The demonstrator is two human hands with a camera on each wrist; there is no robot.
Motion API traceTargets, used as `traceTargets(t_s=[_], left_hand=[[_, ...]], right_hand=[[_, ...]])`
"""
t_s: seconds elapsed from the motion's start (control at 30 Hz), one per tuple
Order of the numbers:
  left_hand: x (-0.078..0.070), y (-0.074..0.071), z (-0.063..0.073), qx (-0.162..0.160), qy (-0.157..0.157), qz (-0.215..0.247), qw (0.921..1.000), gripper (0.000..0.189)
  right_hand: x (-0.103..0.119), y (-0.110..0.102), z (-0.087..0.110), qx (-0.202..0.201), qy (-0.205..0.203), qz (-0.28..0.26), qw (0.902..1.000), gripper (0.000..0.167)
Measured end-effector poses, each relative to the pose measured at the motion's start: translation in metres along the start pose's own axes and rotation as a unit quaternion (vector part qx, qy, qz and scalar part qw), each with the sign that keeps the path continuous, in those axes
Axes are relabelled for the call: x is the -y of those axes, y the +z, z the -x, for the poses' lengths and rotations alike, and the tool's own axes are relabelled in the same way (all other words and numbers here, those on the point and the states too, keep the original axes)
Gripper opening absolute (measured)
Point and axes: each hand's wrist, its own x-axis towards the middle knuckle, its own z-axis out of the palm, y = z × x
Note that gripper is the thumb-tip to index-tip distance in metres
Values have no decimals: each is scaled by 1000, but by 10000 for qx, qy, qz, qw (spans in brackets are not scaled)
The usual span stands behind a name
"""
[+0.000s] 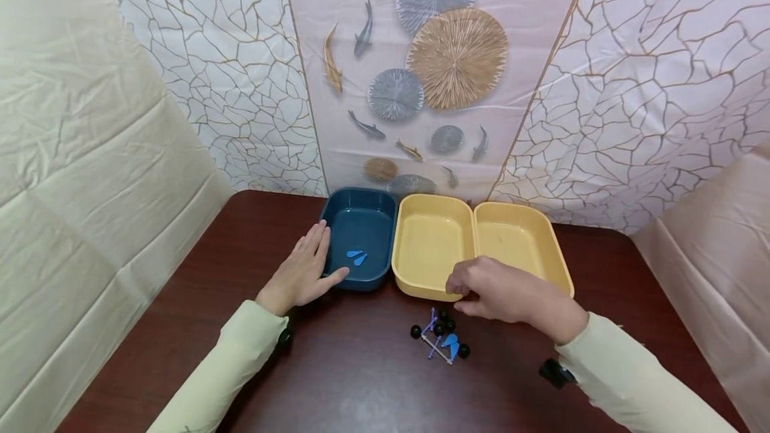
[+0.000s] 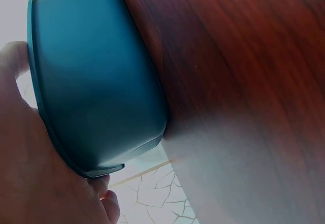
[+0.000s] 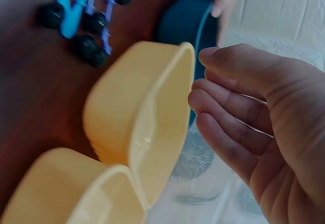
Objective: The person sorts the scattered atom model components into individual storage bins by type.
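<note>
My left hand (image 1: pixel 301 272) rests along the left rim of a dark blue tray (image 1: pixel 367 219), fingers straight and thumb spread over its near corner. Two small blue teardrop pieces (image 1: pixel 355 254) lie inside that tray. Over the near edge of the middle yellow tray (image 1: pixel 430 239) hovers my right hand (image 1: pixel 505 289). Its fingers (image 3: pixel 228 104) are loosely bent, and nothing shows between them and the thumb. Just in front of it on the table, a small pile holds several black balls (image 1: pixel 416 331), purple rods (image 1: pixel 432 318), a pale rod (image 1: pixel 438 349) and blue teardrop pieces (image 1: pixel 450 340).
A second yellow tray (image 1: pixel 514 239) stands right of the middle one, their sides touching. All three trays line up at the back of the dark wooden table (image 1: pixel 361 379). Behind them hangs a patterned cloth (image 1: pixel 385 139), with pale cloth on both sides.
</note>
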Motion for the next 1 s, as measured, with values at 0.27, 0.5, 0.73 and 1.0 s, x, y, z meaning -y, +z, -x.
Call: traceTargets(t_s=[0.27, 0.5, 0.73, 1.0], left_hand=[[-1, 0, 1, -8, 6, 28, 10000, 101], [-1, 0, 0, -16, -15, 51, 10000, 100], [-1, 0, 1, -38, 31, 39, 10000, 100], [-2, 0, 1, -30, 25, 62, 10000, 100]], right_hand=[[6, 29, 21, 26, -69, -117, 9999, 11], [5, 50, 30, 62, 57, 16, 10000, 10], [4, 67, 33, -63, 208, -38, 9998, 13], [4, 81, 31, -57, 254, 83, 9996, 16]])
